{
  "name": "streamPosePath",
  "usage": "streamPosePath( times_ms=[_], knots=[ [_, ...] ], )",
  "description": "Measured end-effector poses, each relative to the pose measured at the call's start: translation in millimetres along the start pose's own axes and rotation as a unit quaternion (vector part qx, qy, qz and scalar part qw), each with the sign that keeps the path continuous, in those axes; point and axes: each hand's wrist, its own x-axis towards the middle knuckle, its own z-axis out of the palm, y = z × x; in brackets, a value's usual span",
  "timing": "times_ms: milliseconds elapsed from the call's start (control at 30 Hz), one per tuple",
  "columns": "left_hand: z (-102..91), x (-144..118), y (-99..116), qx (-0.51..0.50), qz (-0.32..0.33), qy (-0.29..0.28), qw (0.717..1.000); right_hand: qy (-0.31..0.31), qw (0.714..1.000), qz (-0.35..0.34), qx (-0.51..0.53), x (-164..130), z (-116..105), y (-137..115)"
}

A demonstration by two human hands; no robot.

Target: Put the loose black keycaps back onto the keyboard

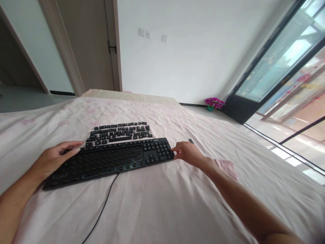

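Note:
A black computer keyboard lies at a slant on the bedspread. Its main block is stripped of keycaps, with round key posts showing, while the number pad and top row keep theirs. My left hand is closed on the keyboard's left part, thumb over the top and fingers along the back edge. At the right end, my right hand pinches the side edge beside the number pad; its lower fingers are curled and partly hidden. Just behind the keyboard, loose black keycaps lie in rough rows, including the long space bar.
A small wire tool with a black handle lies beyond my right hand. A pink cloth is partly under my right forearm. The keyboard's cable runs toward me across the wrinkled bedspread. Purple flowers stand by the wall.

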Motion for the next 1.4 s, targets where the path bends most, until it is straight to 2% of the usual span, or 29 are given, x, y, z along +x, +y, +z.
streamPosePath(
  times_ms=[233,433,600,700,900,1000,1200,1400],
  knots=[
    [-1.7,-1.8,4.7,-0.008,0.006,-0.002,1.000,-0.017,0.999,0.006,0.041,4.1,2.2,6.7],
    [-1.7,-2.0,6.4,0.001,0.004,-0.001,1.000,-0.003,0.998,-0.052,0.038,-0.3,8.7,9.1],
    [-1.1,-1.0,5.4,0.003,0.009,-0.001,1.000,-0.011,0.998,-0.055,0.037,-0.8,9.1,10.9],
    [-1.4,-0.5,4.3,0.002,0.003,-0.005,1.000,-0.016,0.998,-0.061,0.004,-2.6,9.7,10.0],
    [-1.8,0.0,1.5,0.005,0.005,-0.011,1.000,0.023,0.996,-0.064,-0.058,-16.1,19.2,3.5],
    [-1.6,-1.1,2.2,0.006,0.014,-0.004,1.000,0.036,0.998,-0.057,-0.015,-21.3,21.8,2.1],
    [-1.1,-1.9,3.6,0.001,0.023,-0.002,1.000,0.068,0.979,-0.024,0.191,-17.7,30.6,10.1],
    [-1.6,-0.1,2.5,0.023,0.032,0.002,0.999,0.066,0.965,0.032,0.253,-10.5,42.3,18.1]
  ],
)
